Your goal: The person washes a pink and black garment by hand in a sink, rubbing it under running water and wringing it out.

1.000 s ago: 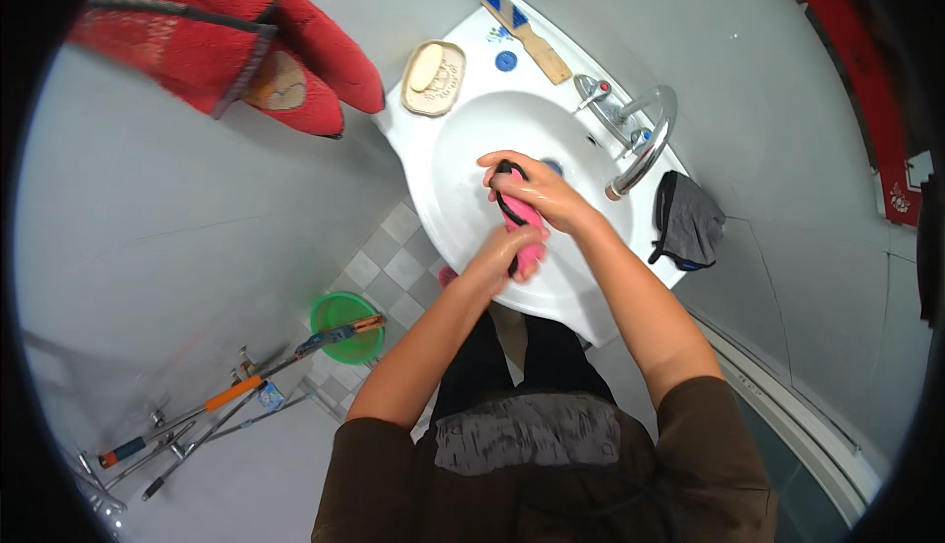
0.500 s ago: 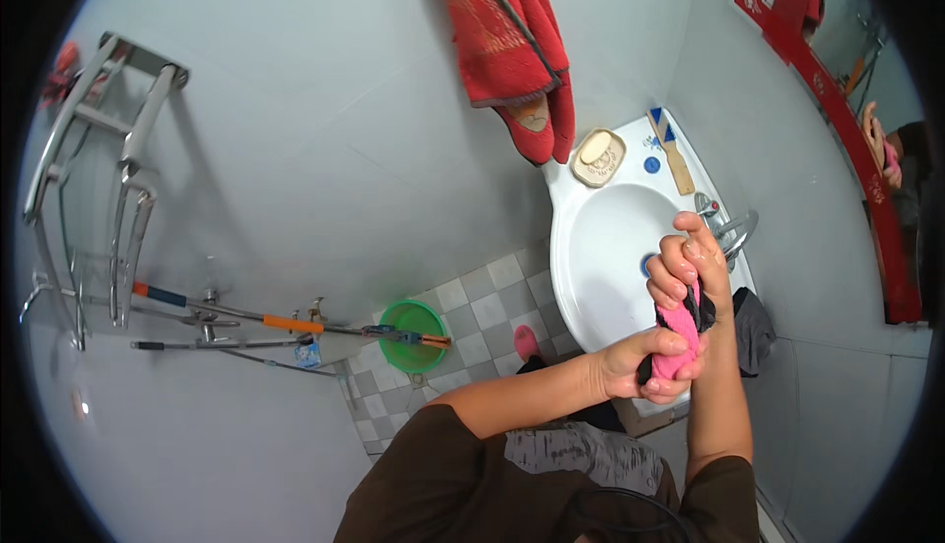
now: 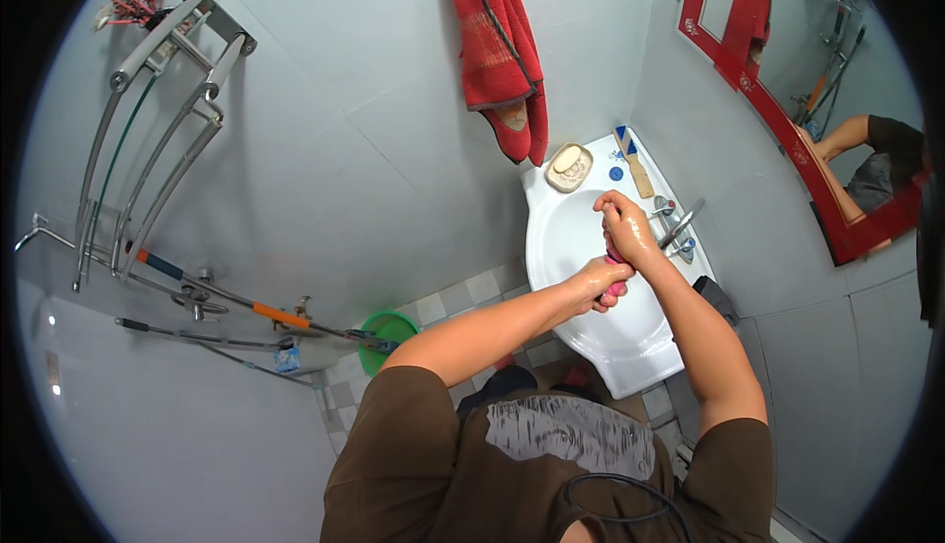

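Observation:
Both of my hands are wrapped round a wet, wrung-up pink cloth [image 3: 616, 289] above the white washbasin [image 3: 557, 238]. My left hand [image 3: 598, 281] grips its lower end. Just above it, my right hand [image 3: 628, 228] is closed on the upper end, its wrist bent. Most of the cloth is hidden by my fingers, and black parts seen in the earlier head frame do not show now. The skin of both hands glistens with water. Right of my hands stands the chrome tap [image 3: 677, 230] on the basin's edge.
A soap dish [image 3: 569, 168] with soap and a wooden-handled brush [image 3: 635, 163] lie on the basin ledge. A red towel [image 3: 497, 51] hangs on the wall. The red-framed mirror [image 3: 787, 134] is at right. A green bucket [image 3: 389, 329], long-handled tools [image 3: 271, 317] and a metal rack [image 3: 162, 139] are at left.
My hands have moved down and left, over the basin, and less of the cloth shows between them. My right hand has turned and bent at the wrist. The whole view has shifted.

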{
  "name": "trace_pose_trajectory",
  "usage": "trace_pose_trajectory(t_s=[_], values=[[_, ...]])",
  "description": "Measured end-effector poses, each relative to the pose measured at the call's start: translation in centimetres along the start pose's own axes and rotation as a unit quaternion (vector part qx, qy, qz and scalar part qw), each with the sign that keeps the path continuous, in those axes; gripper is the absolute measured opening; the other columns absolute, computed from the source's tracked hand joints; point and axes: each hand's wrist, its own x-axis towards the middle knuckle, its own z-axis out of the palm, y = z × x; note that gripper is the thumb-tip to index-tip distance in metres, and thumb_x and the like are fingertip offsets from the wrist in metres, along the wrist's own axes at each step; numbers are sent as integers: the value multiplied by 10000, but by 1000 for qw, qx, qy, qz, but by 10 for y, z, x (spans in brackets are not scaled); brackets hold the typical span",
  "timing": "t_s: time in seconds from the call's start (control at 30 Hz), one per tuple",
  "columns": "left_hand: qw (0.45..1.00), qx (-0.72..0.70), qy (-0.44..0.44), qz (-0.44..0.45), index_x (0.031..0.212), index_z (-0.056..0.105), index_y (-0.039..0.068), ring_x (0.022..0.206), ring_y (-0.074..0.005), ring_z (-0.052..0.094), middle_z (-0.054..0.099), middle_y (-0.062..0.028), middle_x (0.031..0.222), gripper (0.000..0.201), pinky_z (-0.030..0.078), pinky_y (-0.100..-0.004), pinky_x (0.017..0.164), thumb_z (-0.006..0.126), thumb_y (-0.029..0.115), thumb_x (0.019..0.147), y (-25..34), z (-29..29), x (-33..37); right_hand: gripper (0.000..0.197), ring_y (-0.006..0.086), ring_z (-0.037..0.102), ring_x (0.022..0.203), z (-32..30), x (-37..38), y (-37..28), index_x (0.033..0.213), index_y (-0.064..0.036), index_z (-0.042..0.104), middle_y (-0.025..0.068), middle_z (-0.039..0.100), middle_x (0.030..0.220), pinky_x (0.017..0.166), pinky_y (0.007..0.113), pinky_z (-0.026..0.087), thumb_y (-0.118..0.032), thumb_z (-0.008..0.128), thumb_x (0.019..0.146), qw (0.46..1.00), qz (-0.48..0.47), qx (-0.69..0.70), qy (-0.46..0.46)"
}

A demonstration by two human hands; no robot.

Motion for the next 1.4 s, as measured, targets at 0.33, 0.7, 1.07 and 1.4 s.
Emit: trace_pose_trajectory(t_s=[0.33, 0.7, 1.07, 1.4], values=[[955, 194, 211, 75, 1089, 383, 26, 381, -136, 403, 485, -49, 586, 359, 297, -293, 336, 530, 226, 831, -30, 6, 31, 128, 386, 598, 701, 10, 3, 38, 891, -71, 570, 209, 613, 741, 656, 449, 467, -141, 462, 889, 954, -83, -277, 82], [894, 309, 266, 190, 1059, 425, -48, 670, -360, 640, 631, -197, 734, 556, 516, -423, 626, 658, 341, 738, -33, 12, 31, 151, 357, 618, 656, 1, 7, 50, 979, -94, 567, 181, 627, 721, 632, 435, 489, -150, 461, 888, 956, -110, -220, 159], [953, 143, 39, 266, 1189, 479, -18, 865, -185, 607, 599, -100, 996, 433, 496, -307, 770, 609, 245, 870, -32, -45, -29, 645, 123, 572, 663, -21, -89, 26, 1341, -54, 324, 47, 580, 785, 579, 246, 493, -147, 659, 798, 987, 14, 162, 11], [938, 234, -169, 191, 1261, 445, -15, 1050, -230, 569, 585, -125, 1110, 657, 440, -341, 907, 732, 297, 759, -13, -78, 3, 303, 118, 573, 716, 2, -117, 62, 1102, -9, 548, 53, 616, 832, 643, 262, 485, -96, 497, 817, 969, 7, 22, 245]])
